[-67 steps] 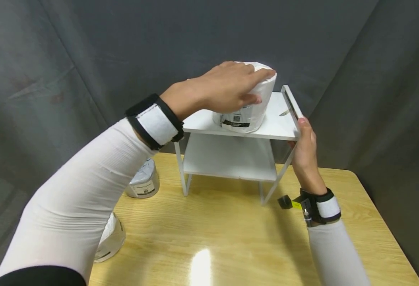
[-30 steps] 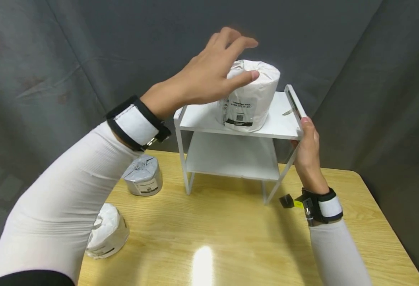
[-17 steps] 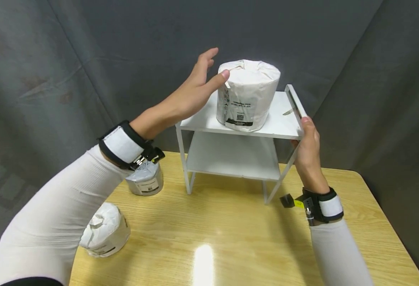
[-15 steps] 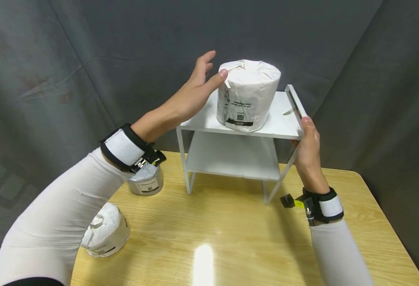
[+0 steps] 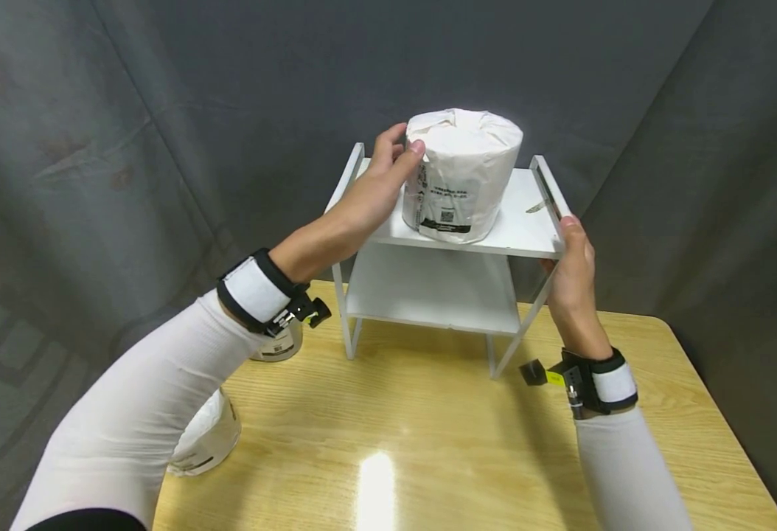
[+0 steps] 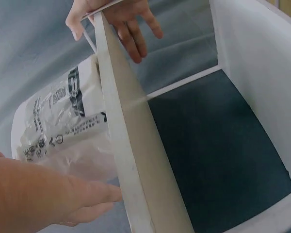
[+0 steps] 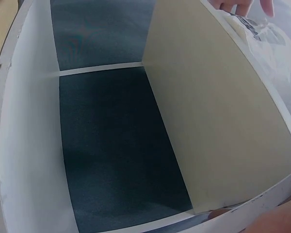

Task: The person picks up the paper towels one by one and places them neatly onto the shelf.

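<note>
1. standing upright on the upper shelf [image 5: 520, 221] of a white rack [image 5: 428, 287], the wrapped roll [image 5: 464, 181] has its base near the front edge in the head view. bare shelf surface shows between it and the right rail [image 5: 553, 193]; toward the left rail [image 5: 347, 177], an arm covers part of the surface.
2. same view: the gap above the lower shelf faces the person. the table [image 5: 335, 435] runs on in front of the rack, where a grey roll [image 5: 281, 345] and a white roll [image 5: 209, 440] lie apart from it, partly behind the left sleeve [image 5: 143, 420].
3. same view: the left hand [image 5: 371, 195] is at the roll's left side, thumb and fingers slightly apart; firm contact cannot be told. the right hand [image 5: 570, 269] grips the rack's front right corner, thumb on the rail.
4. left wrist view: the left hand's fingers reach beside the roll toward the shelf edge. beyond, the right hand's thumb and fingers straddle the rack.
5. right wrist view: the gap between shelves opens onto a dark curtain [image 7: 116, 145]. left fingertips show near the roll; only part of the right hand appears, low at the right.
</note>
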Demonstrator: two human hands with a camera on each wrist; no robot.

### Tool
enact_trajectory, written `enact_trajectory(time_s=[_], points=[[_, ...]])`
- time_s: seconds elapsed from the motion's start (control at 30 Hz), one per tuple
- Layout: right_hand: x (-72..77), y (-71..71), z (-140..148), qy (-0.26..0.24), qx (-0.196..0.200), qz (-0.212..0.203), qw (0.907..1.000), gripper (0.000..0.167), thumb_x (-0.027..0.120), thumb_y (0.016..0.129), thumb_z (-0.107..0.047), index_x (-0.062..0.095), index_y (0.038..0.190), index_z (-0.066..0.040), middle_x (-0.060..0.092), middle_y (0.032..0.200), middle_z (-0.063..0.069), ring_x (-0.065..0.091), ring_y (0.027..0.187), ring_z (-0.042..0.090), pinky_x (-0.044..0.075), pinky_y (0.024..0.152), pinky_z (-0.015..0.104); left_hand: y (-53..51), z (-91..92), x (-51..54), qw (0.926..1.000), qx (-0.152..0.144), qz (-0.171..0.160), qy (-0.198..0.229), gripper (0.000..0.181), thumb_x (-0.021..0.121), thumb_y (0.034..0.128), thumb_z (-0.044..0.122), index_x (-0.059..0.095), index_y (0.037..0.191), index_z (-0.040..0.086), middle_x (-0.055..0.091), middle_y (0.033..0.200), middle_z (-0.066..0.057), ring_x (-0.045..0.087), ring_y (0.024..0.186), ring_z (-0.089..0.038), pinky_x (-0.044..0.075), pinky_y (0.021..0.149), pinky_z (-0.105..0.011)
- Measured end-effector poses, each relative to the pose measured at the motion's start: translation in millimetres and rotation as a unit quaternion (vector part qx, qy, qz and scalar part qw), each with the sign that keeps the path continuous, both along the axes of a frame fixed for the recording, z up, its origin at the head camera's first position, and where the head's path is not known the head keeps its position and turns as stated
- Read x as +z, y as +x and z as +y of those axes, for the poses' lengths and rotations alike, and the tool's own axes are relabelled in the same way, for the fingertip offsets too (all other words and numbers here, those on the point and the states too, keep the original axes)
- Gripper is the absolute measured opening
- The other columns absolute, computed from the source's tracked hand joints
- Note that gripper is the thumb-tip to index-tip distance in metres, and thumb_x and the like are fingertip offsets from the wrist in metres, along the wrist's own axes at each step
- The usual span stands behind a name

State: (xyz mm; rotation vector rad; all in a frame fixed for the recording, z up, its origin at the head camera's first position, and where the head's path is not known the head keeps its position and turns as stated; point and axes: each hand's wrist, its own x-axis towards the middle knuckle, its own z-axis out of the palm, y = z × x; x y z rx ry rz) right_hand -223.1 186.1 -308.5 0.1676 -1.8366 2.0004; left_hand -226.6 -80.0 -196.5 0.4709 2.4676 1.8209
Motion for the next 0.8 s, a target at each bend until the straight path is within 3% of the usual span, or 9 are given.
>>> enact_trajectory(time_s=[0.23, 0.53, 0.8], points=[[-1.5, -1.1, -0.2, 0.010, 0.000, -0.004, 0.9999, 0.046, 0.034, 0.113, -0.039, 0.055, 0.139, -0.008, 0.055, 0.126, 0.002, 0.050, 0.120, 0.016, 0.033, 0.112, 0.040, -3.1, 9.3, -2.8, 0.9965, -0.038, -0.025, 0.071, 0.072, 0.036, 0.1138, 0.049, -0.002, 0.170, 0.024, 0.013, 0.175, 0.001, 0.013, 0.161, -0.010, 0.018, 0.130, -0.032], [-4.2, -1.4, -1.3, 0.008, 0.006, 0.000, 0.9999, 0.042, 0.035, 0.112, -0.039, 0.057, 0.135, -0.010, 0.056, 0.124, 0.002, 0.051, 0.118, 0.016, 0.034, 0.110, 0.040, -7.8, 16.9, -6.4, 0.9967, -0.022, -0.023, 0.074, 0.072, 0.037, 0.1142, 0.047, -0.003, 0.169, 0.025, 0.019, 0.172, 0.000, 0.017, 0.158, -0.007, 0.019, 0.128, -0.028], [-2.9, -1.8, 0.7, 0.004, -0.005, -0.007, 1.0000, 0.040, 0.034, 0.113, -0.038, 0.058, 0.132, -0.013, 0.055, 0.121, 0.001, 0.050, 0.114, 0.015, 0.034, 0.107, 0.038, -15.2, 26.4, -6.4, 0.9968, -0.028, -0.018, 0.073, 0.072, 0.038, 0.1139, 0.048, -0.003, 0.169, 0.025, 0.016, 0.172, 0.001, 0.015, 0.157, -0.005, 0.018, 0.128, -0.027]])
